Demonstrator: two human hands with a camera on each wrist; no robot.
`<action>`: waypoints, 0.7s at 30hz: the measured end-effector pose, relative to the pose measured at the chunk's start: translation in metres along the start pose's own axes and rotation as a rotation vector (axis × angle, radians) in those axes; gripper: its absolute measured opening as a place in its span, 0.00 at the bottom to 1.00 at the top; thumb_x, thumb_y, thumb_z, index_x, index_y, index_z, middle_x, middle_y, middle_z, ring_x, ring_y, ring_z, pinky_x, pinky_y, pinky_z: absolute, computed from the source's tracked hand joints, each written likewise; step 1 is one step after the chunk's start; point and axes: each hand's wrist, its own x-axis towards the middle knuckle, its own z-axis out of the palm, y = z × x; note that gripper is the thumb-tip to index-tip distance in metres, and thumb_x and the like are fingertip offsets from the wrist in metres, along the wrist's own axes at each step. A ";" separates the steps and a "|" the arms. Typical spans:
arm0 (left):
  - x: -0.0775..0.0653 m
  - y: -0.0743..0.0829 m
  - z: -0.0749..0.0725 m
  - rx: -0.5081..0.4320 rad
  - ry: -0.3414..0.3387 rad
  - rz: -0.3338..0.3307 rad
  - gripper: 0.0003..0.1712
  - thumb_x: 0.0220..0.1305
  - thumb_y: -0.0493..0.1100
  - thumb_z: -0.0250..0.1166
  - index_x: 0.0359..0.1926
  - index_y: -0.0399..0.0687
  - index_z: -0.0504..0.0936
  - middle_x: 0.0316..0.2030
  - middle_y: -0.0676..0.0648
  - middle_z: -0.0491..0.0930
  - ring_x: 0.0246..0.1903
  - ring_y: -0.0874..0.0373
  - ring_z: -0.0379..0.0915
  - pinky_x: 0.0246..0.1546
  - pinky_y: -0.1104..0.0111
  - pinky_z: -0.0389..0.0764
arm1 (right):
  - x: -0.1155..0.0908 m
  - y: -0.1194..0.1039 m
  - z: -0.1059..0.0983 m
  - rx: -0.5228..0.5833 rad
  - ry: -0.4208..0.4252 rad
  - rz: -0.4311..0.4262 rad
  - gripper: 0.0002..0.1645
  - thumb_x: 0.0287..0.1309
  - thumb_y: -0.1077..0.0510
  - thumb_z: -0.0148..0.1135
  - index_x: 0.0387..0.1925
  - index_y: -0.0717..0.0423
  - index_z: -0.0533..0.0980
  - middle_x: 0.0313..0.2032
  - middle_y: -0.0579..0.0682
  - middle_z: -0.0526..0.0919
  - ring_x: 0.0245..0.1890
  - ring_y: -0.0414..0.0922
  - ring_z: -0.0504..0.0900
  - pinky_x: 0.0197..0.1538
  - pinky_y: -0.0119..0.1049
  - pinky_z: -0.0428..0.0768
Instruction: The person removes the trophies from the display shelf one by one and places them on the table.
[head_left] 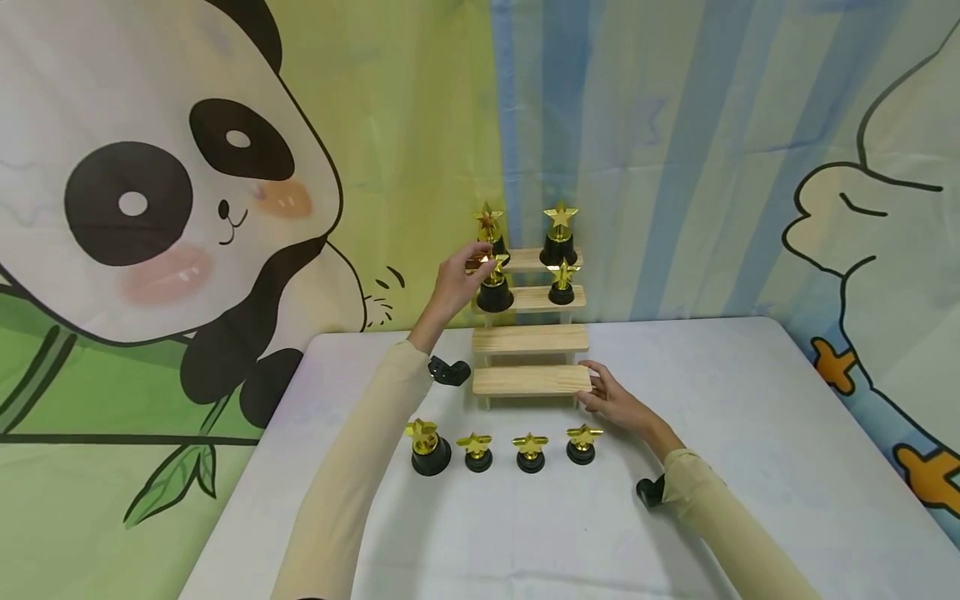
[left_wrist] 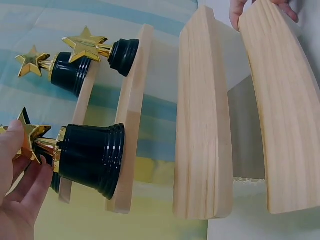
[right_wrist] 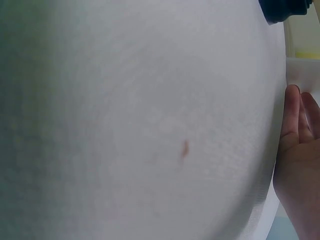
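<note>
My left hand point(head_left: 459, 282) pinches the gold star of a large trophy point(left_wrist: 92, 155) with thumb and fingers. Its black base is at the left end of the second-highest step of a wooden stepped stand point(head_left: 531, 339). On that step's right end stands a smaller star trophy point(head_left: 562, 283). The top step carries a star trophy point(head_left: 559, 235) on the right and another star trophy point(head_left: 489, 223) on the left, partly hidden behind the left hand's trophy. My right hand point(head_left: 617, 402) grips the right end of the lowest step point(head_left: 532, 381), fingers on both sides of the board.
In front of the stand, a large star trophy point(head_left: 430, 454) and three small ones, including a small trophy point(head_left: 530, 454), form a row on the white table point(head_left: 720, 400). Behind the table hangs a printed cloth point(head_left: 420, 150) with a panda. Black wrist devices point(head_left: 450, 372) sit by both sleeves.
</note>
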 end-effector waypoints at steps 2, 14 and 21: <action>-0.001 0.000 -0.001 -0.003 0.002 0.002 0.23 0.69 0.45 0.60 0.62 0.40 0.73 0.55 0.41 0.80 0.55 0.49 0.77 0.57 0.61 0.79 | 0.000 0.000 0.001 0.005 0.001 -0.004 0.41 0.73 0.52 0.49 0.74 0.55 0.38 0.70 0.72 0.56 0.62 0.61 0.68 0.58 0.48 0.78; -0.017 -0.001 -0.022 -0.011 0.043 -0.039 0.23 0.68 0.46 0.62 0.60 0.44 0.75 0.56 0.42 0.79 0.55 0.48 0.77 0.58 0.59 0.78 | 0.003 -0.006 -0.001 -0.012 0.002 -0.002 0.41 0.73 0.51 0.49 0.74 0.54 0.38 0.69 0.71 0.58 0.61 0.59 0.70 0.58 0.48 0.78; -0.036 -0.003 -0.027 -0.021 0.040 -0.039 0.23 0.67 0.47 0.62 0.60 0.43 0.75 0.57 0.41 0.79 0.55 0.48 0.77 0.56 0.58 0.80 | -0.003 -0.006 0.001 -0.025 -0.002 0.029 0.41 0.73 0.50 0.48 0.74 0.54 0.38 0.70 0.72 0.55 0.64 0.63 0.67 0.60 0.52 0.76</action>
